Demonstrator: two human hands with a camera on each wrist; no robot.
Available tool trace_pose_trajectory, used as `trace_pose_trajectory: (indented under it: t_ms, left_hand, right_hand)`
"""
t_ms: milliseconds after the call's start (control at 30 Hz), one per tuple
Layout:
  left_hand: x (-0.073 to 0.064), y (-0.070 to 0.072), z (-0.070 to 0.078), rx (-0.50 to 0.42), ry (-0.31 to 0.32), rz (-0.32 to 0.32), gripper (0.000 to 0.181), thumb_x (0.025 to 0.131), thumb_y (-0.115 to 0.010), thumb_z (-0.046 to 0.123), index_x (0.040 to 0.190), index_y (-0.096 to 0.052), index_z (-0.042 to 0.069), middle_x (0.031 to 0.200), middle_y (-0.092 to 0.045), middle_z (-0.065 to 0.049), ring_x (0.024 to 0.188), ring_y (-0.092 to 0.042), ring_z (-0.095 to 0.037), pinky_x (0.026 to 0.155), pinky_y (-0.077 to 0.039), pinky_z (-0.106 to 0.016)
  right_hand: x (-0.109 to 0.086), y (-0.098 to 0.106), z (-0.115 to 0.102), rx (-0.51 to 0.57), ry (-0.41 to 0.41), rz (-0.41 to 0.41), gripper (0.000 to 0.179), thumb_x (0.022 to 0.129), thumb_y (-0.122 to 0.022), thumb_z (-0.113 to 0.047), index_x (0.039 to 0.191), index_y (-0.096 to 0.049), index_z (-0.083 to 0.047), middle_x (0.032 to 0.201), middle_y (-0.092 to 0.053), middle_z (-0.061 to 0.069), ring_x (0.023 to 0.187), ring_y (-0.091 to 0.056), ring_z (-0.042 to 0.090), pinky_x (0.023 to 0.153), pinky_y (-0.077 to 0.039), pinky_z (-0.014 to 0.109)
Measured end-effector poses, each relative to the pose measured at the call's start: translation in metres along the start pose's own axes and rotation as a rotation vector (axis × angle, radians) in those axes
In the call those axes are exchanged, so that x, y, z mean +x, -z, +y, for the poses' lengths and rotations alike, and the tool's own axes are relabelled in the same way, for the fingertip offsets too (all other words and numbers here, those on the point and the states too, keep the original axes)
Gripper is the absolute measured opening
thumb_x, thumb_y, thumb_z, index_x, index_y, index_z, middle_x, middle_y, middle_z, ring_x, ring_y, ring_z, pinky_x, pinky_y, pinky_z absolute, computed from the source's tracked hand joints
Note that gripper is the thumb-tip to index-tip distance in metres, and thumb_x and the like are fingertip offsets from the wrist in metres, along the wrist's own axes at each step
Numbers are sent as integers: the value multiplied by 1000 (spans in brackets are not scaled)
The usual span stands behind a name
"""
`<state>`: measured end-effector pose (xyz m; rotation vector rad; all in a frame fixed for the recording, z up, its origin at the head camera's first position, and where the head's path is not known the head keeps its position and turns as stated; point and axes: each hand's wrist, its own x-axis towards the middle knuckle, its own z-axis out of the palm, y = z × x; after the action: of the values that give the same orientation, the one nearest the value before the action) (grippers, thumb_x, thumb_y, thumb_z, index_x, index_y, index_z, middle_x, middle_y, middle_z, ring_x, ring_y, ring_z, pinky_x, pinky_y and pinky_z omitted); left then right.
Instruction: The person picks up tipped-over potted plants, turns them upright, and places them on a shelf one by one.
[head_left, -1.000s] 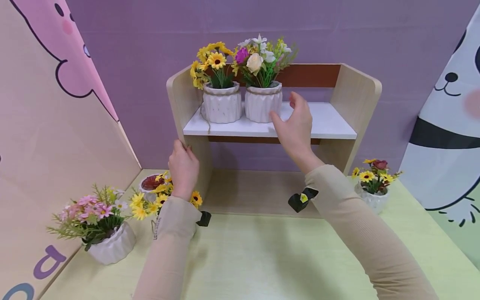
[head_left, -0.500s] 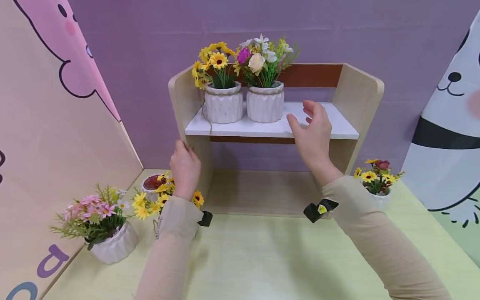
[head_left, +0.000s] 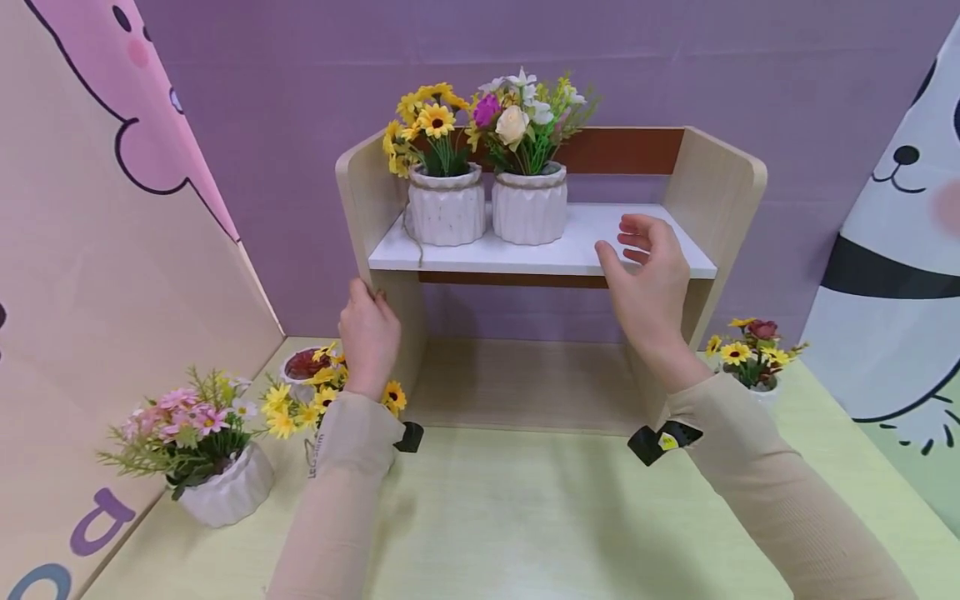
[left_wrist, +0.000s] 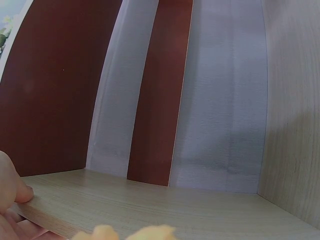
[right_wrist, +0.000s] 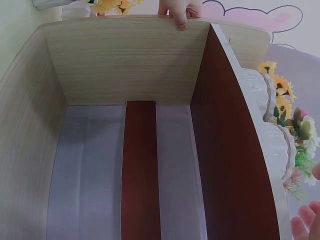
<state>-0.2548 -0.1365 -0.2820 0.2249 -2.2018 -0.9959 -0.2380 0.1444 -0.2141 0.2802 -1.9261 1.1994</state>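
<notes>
My left hand (head_left: 369, 340) grips the front edge of the left side panel (head_left: 372, 204) of a small wooden shelf unit, just under the white shelf board (head_left: 600, 242). In the left wrist view its thumb (left_wrist: 24, 192) lies on the panel's inner face. My right hand (head_left: 648, 283) hovers at the right part of the board's front edge, fingers loosely bent and nothing between them. On the board stand two white ribbed pots, one with yellow sunflowers (head_left: 447, 204), the other with mixed flowers (head_left: 529, 207) around a cream rose. The right hand is apart from both.
Left of the unit, a pot of pink flowers (head_left: 228, 492) tilts on the table (head_left: 480, 517). Yellow flowers (head_left: 300, 408) and a white pot with dark red contents (head_left: 303, 367) are partly behind my left arm. A sunflower-and-rose pot (head_left: 757, 358) stands at the right.
My right hand has moved from beside the mixed-flower pot to the right and slightly down, away from it. The left hand stays on the side panel; the pots have not moved.
</notes>
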Motion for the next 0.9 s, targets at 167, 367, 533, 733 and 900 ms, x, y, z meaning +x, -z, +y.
trace_pose_trajectory:
  t_ms: [167,367,533,733,900]
  left_hand:
    - [-1,0,0,-1,5,-5,22,95,-43,13,110,-43,-4,103,-58,-25,95,-59,-41,78,-51,-48]
    - [0,0,0,-5,7,2,22,95,-43,13,110,-43,-3,103,-59,-25,95,-59,-41,78,-51,-49]
    - [0,-1,0,-8,2,4,21,95,-43,12,109,-43,-4,102,-59,-25,94,-59,-41,78,-50,-49]
    - [1,0,0,-10,4,2,23,95,-43,13,111,-43,-4,104,-58,-26,95,-59,-42,79,-50,-49]
    - [1,-1,0,-3,10,-1,23,95,-43,13,111,-43,-4,104,-58,-25,95,-59,-42,78,-51,-49]
  right_hand:
    - [-6,7,5,-16,10,8,34,84,-64,-18,113,-55,-3,104,-60,10,88,-60,17,79,-51,30]
    - [-10,17,11,-68,13,31,33,84,-64,-21,111,-57,-5,100,-62,7,81,-60,14,72,-48,17]
    - [-15,26,18,-57,4,31,32,84,-64,-21,110,-58,-4,99,-62,7,77,-55,1,70,-47,15]
    - [-22,35,27,-77,14,40,30,85,-62,-23,108,-59,-3,99,-63,7,76,-51,-3,68,-43,12]
    - [-26,40,34,-68,42,39,28,85,-63,-20,105,-60,-1,97,-63,8,77,-50,-1,68,-41,13]
